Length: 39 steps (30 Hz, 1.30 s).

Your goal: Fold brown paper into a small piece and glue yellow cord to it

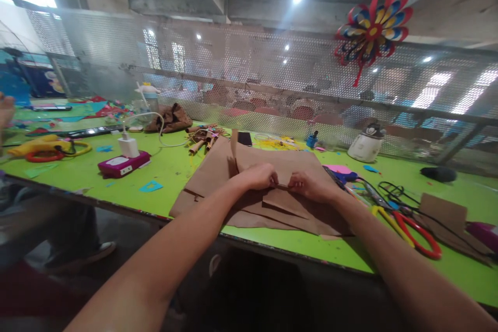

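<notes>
Several brown paper sheets (288, 164) lie stacked and overlapping on the green table (182, 151) in front of me. Above their middle, my left hand (261, 176) has its fingers curled in a pinch on a narrow edge of brown paper. My right hand (309, 185) pinches the same edge a short way to the right. Between the two hands a thin folded line of the paper shows. One paper strip (234, 149) stands up behind my left wrist. A loose flap of paper lies just below my fingers.
Right of the paper are scissors with red and yellow handles (422, 236), a blue-handled tool (342, 174) and a white bottle (365, 142). At left sit a purple power strip (123, 164) with a white charger (128, 145) and more scissors (44, 156). A person's hand (5, 109) shows at the far left.
</notes>
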### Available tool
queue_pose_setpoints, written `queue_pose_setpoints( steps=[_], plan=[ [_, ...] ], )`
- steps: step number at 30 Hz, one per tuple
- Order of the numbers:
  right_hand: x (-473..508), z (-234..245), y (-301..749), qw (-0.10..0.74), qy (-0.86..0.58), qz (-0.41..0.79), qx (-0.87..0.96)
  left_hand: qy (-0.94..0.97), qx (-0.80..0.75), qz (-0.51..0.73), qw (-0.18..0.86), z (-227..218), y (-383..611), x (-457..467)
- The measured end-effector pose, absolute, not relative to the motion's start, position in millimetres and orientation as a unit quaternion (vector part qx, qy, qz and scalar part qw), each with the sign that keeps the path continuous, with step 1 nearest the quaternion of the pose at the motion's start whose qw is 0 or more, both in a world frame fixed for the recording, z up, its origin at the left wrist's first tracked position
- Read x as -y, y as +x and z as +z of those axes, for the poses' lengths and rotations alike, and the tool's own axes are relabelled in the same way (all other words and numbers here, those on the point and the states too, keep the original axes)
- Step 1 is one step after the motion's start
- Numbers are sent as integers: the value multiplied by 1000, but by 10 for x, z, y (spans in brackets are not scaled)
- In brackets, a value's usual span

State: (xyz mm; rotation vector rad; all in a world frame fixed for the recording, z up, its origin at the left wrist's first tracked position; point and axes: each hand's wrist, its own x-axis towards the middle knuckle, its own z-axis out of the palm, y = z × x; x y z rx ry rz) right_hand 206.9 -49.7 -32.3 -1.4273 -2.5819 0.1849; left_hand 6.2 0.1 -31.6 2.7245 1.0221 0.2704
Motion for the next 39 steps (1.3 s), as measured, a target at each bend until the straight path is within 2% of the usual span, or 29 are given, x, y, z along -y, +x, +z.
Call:
queue_pose_setpoints(
  steps=[5, 10, 30, 34, 39],
  plan=[
    [521, -332, 2087, 92, -486, 41, 868, 939, -323, 82, 84, -287, 55, 31],
    [553, -287, 2104, 53, -485, 35, 872, 950, -298, 78, 56, -244, 62, 96],
    [526, -329, 2046, 2, -501, -43, 864, 935, -351, 31, 37, -143, 66, 282],
    [523, -368, 1949, -11, -533, -90, 841, 936, -344, 76, 20, -244, 141, 246],
    [551, -348, 1951, 1, -517, -86, 852, 942, -318, 104, 19, -325, 156, 217]
  ],
)
